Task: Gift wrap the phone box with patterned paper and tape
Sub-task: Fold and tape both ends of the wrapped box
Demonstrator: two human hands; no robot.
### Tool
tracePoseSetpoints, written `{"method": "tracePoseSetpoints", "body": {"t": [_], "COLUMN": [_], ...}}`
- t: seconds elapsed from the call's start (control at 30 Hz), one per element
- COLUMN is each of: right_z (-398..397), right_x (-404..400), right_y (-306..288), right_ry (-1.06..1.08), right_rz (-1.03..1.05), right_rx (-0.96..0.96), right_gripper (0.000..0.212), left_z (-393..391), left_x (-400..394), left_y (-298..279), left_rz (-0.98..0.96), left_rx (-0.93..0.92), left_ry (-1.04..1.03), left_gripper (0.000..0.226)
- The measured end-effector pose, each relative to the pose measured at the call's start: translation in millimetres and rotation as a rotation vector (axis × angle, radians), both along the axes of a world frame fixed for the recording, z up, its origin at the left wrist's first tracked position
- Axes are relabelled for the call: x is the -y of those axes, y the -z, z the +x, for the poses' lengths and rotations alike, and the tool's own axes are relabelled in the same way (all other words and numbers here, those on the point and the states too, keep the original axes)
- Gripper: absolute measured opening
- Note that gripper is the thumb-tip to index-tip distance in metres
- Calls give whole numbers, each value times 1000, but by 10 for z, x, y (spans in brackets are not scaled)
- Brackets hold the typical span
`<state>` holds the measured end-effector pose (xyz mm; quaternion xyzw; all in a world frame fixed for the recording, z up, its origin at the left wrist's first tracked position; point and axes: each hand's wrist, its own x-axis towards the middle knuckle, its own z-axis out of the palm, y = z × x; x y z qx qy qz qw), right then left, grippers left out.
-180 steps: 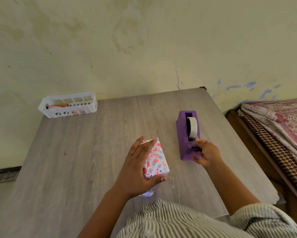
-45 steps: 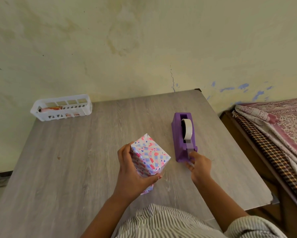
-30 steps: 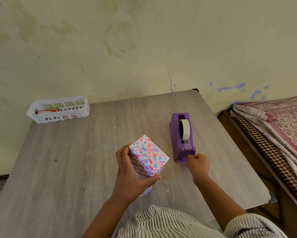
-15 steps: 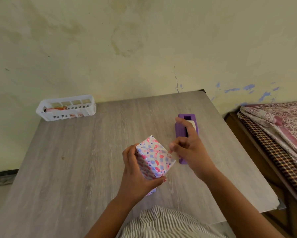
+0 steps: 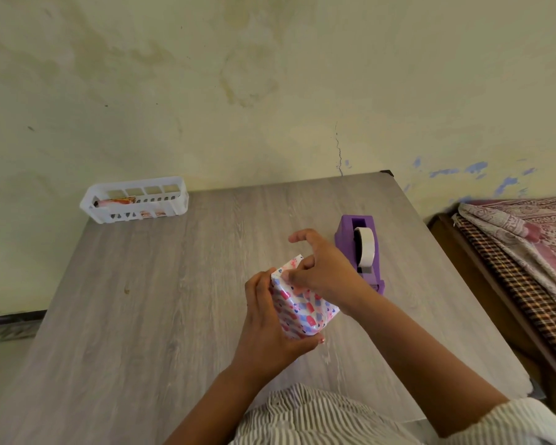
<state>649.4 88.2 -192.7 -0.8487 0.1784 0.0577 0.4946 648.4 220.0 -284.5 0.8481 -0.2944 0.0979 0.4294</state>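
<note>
left hand (image 5: 267,329) grips wrapped box (image 5: 302,308); right hand (image 5: 321,268) presses its top.

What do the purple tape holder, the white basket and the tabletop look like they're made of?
Tape dispenser: probably moulded plastic, uniformly purple and matte.
Basket: likely plastic too, white with moulded slots in its walls.
Table: grey wood grain, flat and even, so possibly laminate rather than solid wood; I can't tell which.
</note>
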Motion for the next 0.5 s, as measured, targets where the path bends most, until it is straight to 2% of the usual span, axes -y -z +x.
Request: {"method": "tracePoseSetpoints", "body": {"t": [0.07, 0.1, 0.17, 0.23, 0.3, 0.4, 0.5], "right_z": [34, 49, 69, 80, 64, 30, -16], "right_x": [-1, 1, 9, 33, 56, 101, 157], "right_y": [5, 8, 17, 20, 33, 93, 138], "right_ry": [10, 13, 16, 2, -9, -2, 18], "right_rz": [-89, -125, -185, -299, -417, -409, -295], "right_rx": [-42, -64, -101, -124, -163, -222, -226], "right_gripper": [49, 50, 52, 56, 63, 67, 52], "left_z": [4, 14, -22, -27, 3, 18, 25], "left_x": [45, 60, 46, -29, -75, -61, -71], "left_y": [-45, -76, -124, -73, 20, 68, 73], "left_rz": [4, 66, 161, 72, 7, -27, -59], "left_rx": [-7, -35, -167, -255, -234, -218, -208], "left_ry": [15, 58, 114, 78, 16, 24, 59], "left_gripper": [84, 89, 101, 112, 107, 102, 103]}}
